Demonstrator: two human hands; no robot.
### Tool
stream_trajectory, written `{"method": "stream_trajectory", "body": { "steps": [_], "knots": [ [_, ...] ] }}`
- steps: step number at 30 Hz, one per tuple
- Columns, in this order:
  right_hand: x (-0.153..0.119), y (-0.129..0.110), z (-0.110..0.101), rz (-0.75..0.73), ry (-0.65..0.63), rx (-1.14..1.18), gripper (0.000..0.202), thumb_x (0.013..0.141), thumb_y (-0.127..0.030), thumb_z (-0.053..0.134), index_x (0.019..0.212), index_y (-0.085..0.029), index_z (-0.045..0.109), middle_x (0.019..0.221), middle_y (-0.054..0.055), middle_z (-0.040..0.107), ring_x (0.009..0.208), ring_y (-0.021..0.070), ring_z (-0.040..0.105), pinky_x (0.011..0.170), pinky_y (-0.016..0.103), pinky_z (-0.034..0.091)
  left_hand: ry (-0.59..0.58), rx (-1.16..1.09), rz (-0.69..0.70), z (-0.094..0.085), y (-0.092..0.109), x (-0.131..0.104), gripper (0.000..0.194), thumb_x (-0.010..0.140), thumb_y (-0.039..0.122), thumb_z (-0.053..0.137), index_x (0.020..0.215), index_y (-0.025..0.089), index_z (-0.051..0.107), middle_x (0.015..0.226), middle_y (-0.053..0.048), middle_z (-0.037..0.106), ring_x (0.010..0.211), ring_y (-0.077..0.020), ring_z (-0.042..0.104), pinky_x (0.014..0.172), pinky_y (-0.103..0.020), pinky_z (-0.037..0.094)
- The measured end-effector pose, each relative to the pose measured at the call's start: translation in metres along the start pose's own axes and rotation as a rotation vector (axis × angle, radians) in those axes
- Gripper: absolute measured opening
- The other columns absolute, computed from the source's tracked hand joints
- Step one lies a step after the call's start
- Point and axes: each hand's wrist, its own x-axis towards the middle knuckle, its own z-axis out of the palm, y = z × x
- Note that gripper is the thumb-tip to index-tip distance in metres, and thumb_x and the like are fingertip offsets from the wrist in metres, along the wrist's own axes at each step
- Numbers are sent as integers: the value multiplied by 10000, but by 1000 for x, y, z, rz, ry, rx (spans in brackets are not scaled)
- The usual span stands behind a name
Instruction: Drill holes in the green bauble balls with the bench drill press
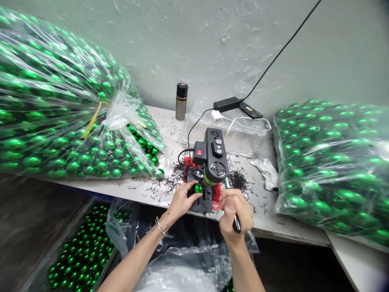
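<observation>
A crumpled plastic sheet [173,275] is spread nearest the camera, below the front edge of the table [121,190]. At the lower left, many loose green balls [82,251] are held in a bin [65,237].

A silver bracelet [159,225] is worn on the left wrist. By the left hand [182,198], a single green ball [198,188] is pinched between thumb and index finger, just under the head of a small black machine [215,160]. By the right hand [236,213], the lever [237,225] at the machine's side is gripped in a closed fist, its black tip left showing below. Whether the ball is touched by the machine cannot be told.

Red material [216,194] is seen beneath the machine's dark base, and the table around it is littered with thin black scraps [237,180]. On the left, a large clear bag [60,101] is filled with green balls and fastened with a yellow tie [92,121]. On the right, another bag [328,162] is packed with green balls, with a white glove [267,172] laid just beside it.

Behind the machine, a clear plastic tray [243,142] is placed, with a white plug [216,116] and a black power adapter [227,104] near its far side. A black-capped bottle [181,103] is stood upright near the wall [212,48].
</observation>
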Motion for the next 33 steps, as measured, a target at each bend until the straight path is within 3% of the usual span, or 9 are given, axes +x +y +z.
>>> {"method": "stream_trajectory", "body": {
  "steps": [3,10,15,21,27,33],
  "knots": [
    [0,0,0,-13,1,-13,279,896,-41,430,667,-199,454,611,-19,497,645,120,544,592,264,412,66,192,107,4,0,-3,345,849,344,693,1179,248,663,957,-48,693,925,-241,592,881,-403,465],
    [-5,2,0,13,-2,-31,257,899,-63,437,684,-198,478,662,-4,534,637,123,550,580,267,411,133,334,249,8,0,-4,300,896,347,647,1162,208,628,1031,-67,714,941,-234,614,967,-441,407],
    [-9,3,0,24,-1,-28,249,896,-72,436,688,-200,483,672,0,541,642,130,556,584,270,422,171,355,226,10,1,-2,291,897,365,644,1136,199,631,999,-63,718,949,-234,623,1014,-462,373],
    [-10,3,1,33,-16,-32,248,896,-72,438,686,-198,474,679,2,544,640,122,546,587,266,417,53,276,193,-2,-7,-4,325,916,347,613,1223,242,620,1048,-48,716,1017,-229,615,1062,-475,330],
    [-11,4,2,16,4,-21,236,892,-66,438,699,-192,486,684,2,546,637,118,537,580,264,407,38,254,127,-7,-13,-5,332,934,319,575,1257,256,616,1072,-48,708,1065,-226,593,1066,-467,314],
    [-13,5,3,19,4,4,227,891,-74,432,709,-192,500,706,14,559,633,124,532,571,273,414,34,284,179,-2,-7,-2,320,928,325,592,1232,234,630,1075,-66,712,1057,-239,595,1037,-474,334]
  ]
}}
